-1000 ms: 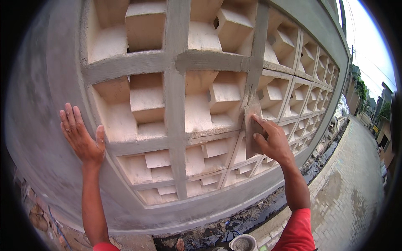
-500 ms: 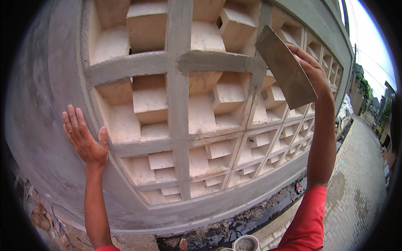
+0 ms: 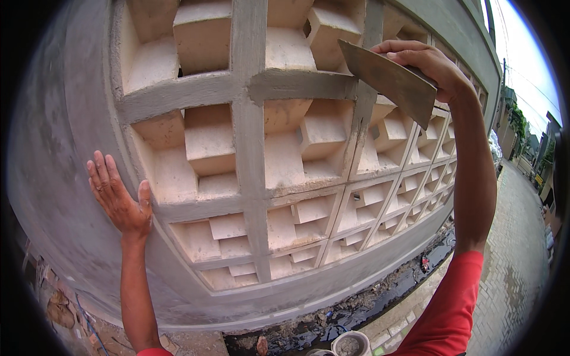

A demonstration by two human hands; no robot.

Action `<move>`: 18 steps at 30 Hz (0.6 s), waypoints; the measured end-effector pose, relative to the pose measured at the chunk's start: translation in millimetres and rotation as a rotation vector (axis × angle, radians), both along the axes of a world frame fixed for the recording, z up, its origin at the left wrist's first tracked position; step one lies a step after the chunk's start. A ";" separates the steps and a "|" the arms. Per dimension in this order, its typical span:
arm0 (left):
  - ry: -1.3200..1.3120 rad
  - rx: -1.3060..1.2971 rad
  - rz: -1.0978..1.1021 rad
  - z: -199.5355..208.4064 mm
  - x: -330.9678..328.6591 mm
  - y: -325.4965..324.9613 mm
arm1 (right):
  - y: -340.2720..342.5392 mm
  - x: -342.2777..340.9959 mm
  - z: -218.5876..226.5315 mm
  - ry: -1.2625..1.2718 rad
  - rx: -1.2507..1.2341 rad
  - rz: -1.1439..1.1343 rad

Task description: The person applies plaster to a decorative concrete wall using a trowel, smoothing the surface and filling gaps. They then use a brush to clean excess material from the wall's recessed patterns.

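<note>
A gray plastered wall (image 3: 71,118) is framing a lattice of pale hollow blocks (image 3: 208,136), with gray mortar bands (image 3: 250,148) running between the nearer openings. Below, a dark, wet ditch (image 3: 380,291) is following the wall's foot, a bucket (image 3: 365,340) is standing near it at the lower edge, and a paved street (image 3: 510,261) is stretching away on the right. The trowel and right forearm are blocking the view of some farther blocks.

The flat rectangular trowel (image 3: 392,82) is sitting before the lattice's upper right part, its long axis slanting from upper left to lower right and its broad face showing; whether it is touching the blocks, I cannot tell.

The right hand (image 3: 432,62) is closing around the trowel's upper side, fingers pointing left, the forearm rising steeply from a red sleeve (image 3: 445,308). The left hand (image 3: 122,199) is spreading flat on the wall, fingers upward, thumb apart, holding nothing.
</note>
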State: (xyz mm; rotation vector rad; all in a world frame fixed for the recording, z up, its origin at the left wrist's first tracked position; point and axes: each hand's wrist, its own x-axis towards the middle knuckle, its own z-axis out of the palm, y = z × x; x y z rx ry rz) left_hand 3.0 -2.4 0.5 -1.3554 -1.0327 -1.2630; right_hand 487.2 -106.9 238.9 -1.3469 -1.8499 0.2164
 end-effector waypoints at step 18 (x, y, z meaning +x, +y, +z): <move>0.036 0.017 0.012 0.0 -0.9 3.6 | 2.4 -4.4 -201.6 1.065 0.213 0.655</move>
